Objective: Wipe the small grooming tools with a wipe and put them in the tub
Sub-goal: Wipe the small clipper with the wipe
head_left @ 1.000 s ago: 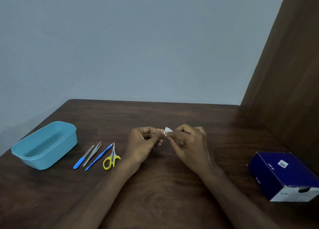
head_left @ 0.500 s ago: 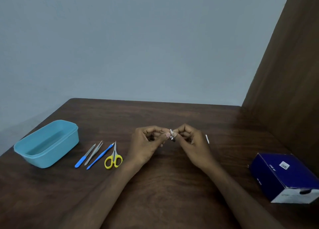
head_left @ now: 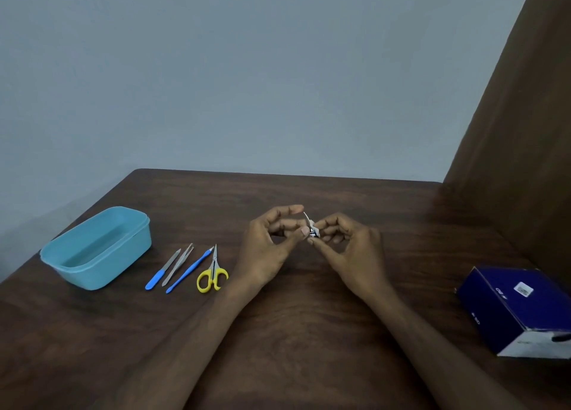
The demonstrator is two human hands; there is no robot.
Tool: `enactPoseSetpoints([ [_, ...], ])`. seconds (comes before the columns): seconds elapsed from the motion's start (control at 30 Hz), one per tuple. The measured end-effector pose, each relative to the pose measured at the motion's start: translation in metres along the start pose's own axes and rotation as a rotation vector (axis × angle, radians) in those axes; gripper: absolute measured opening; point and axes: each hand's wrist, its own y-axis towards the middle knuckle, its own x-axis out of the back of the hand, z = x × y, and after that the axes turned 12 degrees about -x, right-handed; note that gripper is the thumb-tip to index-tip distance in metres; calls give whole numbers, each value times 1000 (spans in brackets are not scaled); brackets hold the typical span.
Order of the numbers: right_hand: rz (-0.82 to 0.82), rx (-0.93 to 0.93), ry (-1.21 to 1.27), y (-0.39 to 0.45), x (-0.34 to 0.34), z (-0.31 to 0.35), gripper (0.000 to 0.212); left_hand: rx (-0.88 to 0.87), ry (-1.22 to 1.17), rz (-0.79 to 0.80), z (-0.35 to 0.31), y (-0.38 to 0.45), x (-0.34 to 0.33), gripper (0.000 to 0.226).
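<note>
A small white wipe sachet (head_left: 311,230) is held above the table's middle, with a thin flap sticking up from it. My right hand (head_left: 352,255) pinches it from the right. My left hand (head_left: 272,249) pinches it from the left with the thumb, the index finger raised above. Four tools lie in a row to the left: a blue-handled file (head_left: 162,270), steel tweezers (head_left: 179,263), a slim blue-handled tool (head_left: 189,270) and yellow-handled scissors (head_left: 213,275). Further left stands the light blue tub (head_left: 136,217), with nothing visible inside.
The dark wooden table (head_left: 309,332) meets a grey wall at the back and a brown panel on the right. A dark blue cardboard box (head_left: 519,304) lies near the right edge.
The sachet between my fingers now shows a thin raised flap. My left index finger has lifted away. A white strip seen on the table beside my right hand half a second ago is out of sight.
</note>
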Motion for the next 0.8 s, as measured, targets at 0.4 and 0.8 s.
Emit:
enactPoseSetpoints([
  [0.4, -76, -60, -65, -4, -2, 6, 12, -168, 263, -13, -4, -6, -4, 37],
  [0.8, -59, -504, 435, 1, -8, 4, 21, -177, 424, -23, -3, -7, -5, 31],
])
